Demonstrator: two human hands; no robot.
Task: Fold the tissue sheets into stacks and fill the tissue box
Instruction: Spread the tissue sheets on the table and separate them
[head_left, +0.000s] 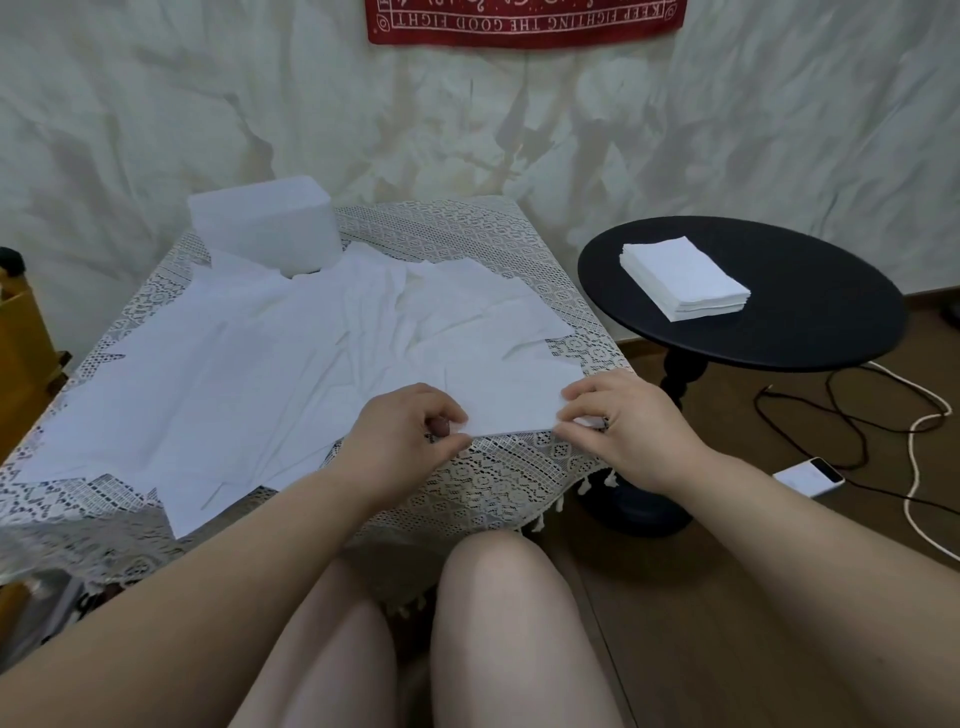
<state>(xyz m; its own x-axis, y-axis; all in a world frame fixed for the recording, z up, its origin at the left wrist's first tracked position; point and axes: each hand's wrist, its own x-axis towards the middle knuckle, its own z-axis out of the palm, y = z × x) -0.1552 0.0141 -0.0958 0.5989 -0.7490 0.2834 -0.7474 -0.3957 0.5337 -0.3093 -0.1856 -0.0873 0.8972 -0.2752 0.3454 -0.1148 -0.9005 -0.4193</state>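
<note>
Two hands work one tissue sheet (511, 402) at the near edge of the lace-covered table (498, 467). The left hand (410, 423) has its fingers curled and pinches the sheet's near left corner, while the right hand (621, 415) pinches the near right corner between thumb and fingertips. This looks like the folding step: the sheet lies between the hands, gripped and ready to be lifted or doubled over. The next move likely calls for bringing the near edge evenly over to the far edge, both corners travelling together so the thin paper does not skew or tear.

Beyond the hands and to their left, many loose sheets (234, 364) overlap, so the task seems well short of done. Farther still sits the white tissue box (265, 228). Off to the right of the right hand, a folded stack (685, 278) rests on a round black side table (810, 312).

Whether the held sheet is single or already doubled is hard to tell. The box's opening is not visible, and white on white blurs where one sheet ends and the next begins.
</note>
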